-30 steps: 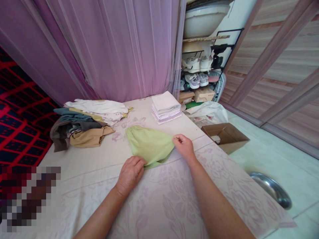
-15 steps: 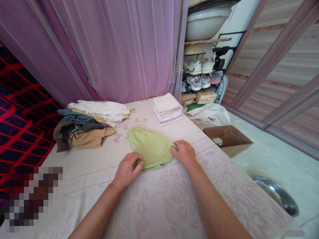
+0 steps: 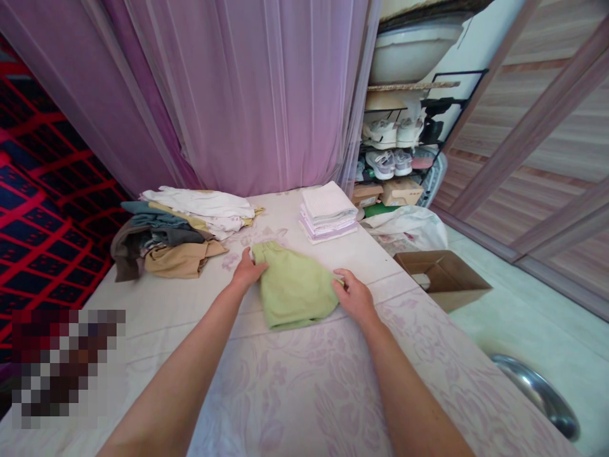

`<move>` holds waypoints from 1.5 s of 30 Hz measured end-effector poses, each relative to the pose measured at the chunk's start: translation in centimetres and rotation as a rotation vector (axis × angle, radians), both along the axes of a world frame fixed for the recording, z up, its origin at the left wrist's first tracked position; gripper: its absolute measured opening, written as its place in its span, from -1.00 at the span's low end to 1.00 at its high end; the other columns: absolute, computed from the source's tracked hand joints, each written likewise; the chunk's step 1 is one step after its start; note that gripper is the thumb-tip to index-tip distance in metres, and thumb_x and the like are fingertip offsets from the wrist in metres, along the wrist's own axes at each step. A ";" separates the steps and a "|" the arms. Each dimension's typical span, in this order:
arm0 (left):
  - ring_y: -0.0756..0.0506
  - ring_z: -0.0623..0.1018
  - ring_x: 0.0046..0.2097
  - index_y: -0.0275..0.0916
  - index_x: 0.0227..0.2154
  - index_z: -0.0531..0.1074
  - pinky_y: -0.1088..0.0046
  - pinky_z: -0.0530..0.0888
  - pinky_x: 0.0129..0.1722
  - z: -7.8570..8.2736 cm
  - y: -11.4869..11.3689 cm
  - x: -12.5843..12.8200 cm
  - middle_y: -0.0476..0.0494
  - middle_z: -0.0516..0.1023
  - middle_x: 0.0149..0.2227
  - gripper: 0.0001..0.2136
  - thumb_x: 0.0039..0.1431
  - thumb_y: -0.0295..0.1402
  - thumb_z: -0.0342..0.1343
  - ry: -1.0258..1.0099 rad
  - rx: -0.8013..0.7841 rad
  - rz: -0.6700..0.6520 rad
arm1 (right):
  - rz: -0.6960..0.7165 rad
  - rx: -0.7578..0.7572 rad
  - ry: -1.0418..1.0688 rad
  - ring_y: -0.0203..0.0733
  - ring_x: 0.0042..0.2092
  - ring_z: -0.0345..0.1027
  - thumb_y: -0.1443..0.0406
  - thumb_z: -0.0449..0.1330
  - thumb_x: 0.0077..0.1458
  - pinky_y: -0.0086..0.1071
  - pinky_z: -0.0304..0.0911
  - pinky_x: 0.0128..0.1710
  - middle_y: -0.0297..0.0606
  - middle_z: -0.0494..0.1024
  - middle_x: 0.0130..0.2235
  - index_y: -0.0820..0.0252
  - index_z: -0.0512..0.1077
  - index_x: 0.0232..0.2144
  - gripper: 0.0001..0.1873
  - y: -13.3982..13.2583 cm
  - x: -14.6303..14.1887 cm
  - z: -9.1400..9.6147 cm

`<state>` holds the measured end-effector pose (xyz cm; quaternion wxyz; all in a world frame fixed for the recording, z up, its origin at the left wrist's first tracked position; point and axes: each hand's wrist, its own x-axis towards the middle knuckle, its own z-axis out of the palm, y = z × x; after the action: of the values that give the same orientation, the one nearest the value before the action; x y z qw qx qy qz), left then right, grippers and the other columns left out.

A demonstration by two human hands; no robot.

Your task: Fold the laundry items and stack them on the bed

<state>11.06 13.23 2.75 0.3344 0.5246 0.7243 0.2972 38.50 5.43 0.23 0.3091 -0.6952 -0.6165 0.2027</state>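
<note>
A light green garment (image 3: 294,287) lies flat on the pale floral bed sheet (image 3: 304,387). My left hand (image 3: 247,271) reaches to its far left corner, fingers closed on the cloth's edge. At the garment's right edge, my right hand (image 3: 354,296) pinches the fabric with its fingers curled. A heap of unfolded clothes (image 3: 176,233) in white, grey, brown and tan sits just left of my left hand. A neat stack of folded white and lilac cloths (image 3: 329,212) stands behind the garment to the right.
Purple curtains (image 3: 238,95) hang behind the bed. Right of the bed on the tiled floor are an open cardboard box (image 3: 442,278), a white plastic bag (image 3: 404,222) and a metal bowl (image 3: 537,395). A shoe rack (image 3: 399,139) stands beyond.
My left hand has moved from the garment's near left corner up to its far left corner. The right hand stays at the right edge. The camera has shifted slightly.
</note>
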 end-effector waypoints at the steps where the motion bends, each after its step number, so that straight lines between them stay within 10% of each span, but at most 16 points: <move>1: -0.13 0.59 -0.15 -0.22 0.26 -0.02 0.45 0.51 -0.25 0.0 0.0 0.2 -0.24 0.55 -0.07 -0.24 0.02 -0.35 0.20 -0.021 0.012 -0.004 | 0.005 0.021 0.044 -0.25 -0.45 0.29 0.18 0.02 0.06 -0.43 0.12 -0.41 -0.41 0.42 -0.49 0.11 0.37 -0.06 -0.61 0.0 0.2 -0.2; 7: -0.12 0.60 -0.22 -0.17 0.27 -0.03 0.39 0.54 -0.29 0.7 0.4 -2.0 -0.20 0.56 -0.10 -0.27 0.01 -0.49 0.08 -0.172 0.068 0.011 | 0.171 0.016 0.165 -0.28 -0.52 0.23 0.21 0.05 -0.04 -0.44 0.13 -0.44 -0.48 0.34 -0.57 0.14 0.36 -0.06 -0.56 -0.5 -0.8 0.2; 12: -0.32 0.39 0.14 -0.28 0.21 0.13 0.11 0.37 0.06 0.5 0.3 -4.0 -0.41 0.35 0.14 -0.28 -0.09 -0.46 0.16 0.394 0.220 -0.023 | 0.200 0.009 -0.039 -0.23 -0.38 0.36 0.21 0.10 0.00 -0.43 0.20 -0.32 -0.39 0.53 -0.39 0.04 0.38 -0.03 -0.58 -1.3 -3.0 0.4; 18: -0.30 0.15 0.30 -0.19 0.15 0.28 -0.05 0.03 0.24 -0.3 -3.9 -0.6 -0.25 0.23 0.25 -0.56 0.24 -0.20 -0.06 0.676 0.383 -0.491 | 0.172 0.116 -0.075 -0.23 -0.29 0.42 0.16 -0.01 0.16 -0.42 0.24 -0.23 -0.29 0.57 -0.13 0.06 0.41 -0.02 -0.61 -1.4 -3.1 -0.2; 26: -0.33 0.05 0.33 -0.20 0.24 0.14 -0.14 -0.06 0.23 -2.4 -5.7 2.0 -0.31 0.07 0.32 -0.38 0.21 0.03 -0.09 0.701 0.248 -0.629 | 0.010 0.008 -0.344 -0.19 -0.29 0.42 0.22 0.00 0.17 -0.42 0.17 -0.32 -0.26 0.59 -0.31 0.03 0.43 -0.02 -0.63 -1.1 -3.1 0.0; 39: -0.21 0.34 0.19 -0.10 0.09 0.35 -0.03 0.04 0.24 -1.2 -11.1 0.4 -0.22 0.42 0.13 -0.49 0.10 -0.05 0.14 0.425 0.417 -0.884 | -0.006 0.040 -0.184 -0.24 -0.37 0.40 0.19 0.00 0.15 -0.45 0.18 -0.36 -0.35 0.59 -0.38 0.02 0.46 -0.10 -0.66 -0.7 -2.2 -0.7; 45: -0.11 0.46 0.08 -0.05 0.01 0.43 0.03 0.17 0.19 -2.1 -10.9 0.4 -0.11 0.56 -0.02 -0.70 0.30 -0.22 -0.08 0.330 0.424 -0.747 | -0.005 0.093 -0.063 -0.20 -0.29 0.44 0.16 -0.06 0.18 -0.42 0.25 -0.29 -0.31 0.60 -0.34 0.06 0.47 -0.12 -0.63 -0.7 -1.9 -1.0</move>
<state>11.49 2.30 0.66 0.1841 0.8469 0.4524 0.2105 36.62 4.74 -0.81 0.3221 -0.6877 -0.6329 0.1508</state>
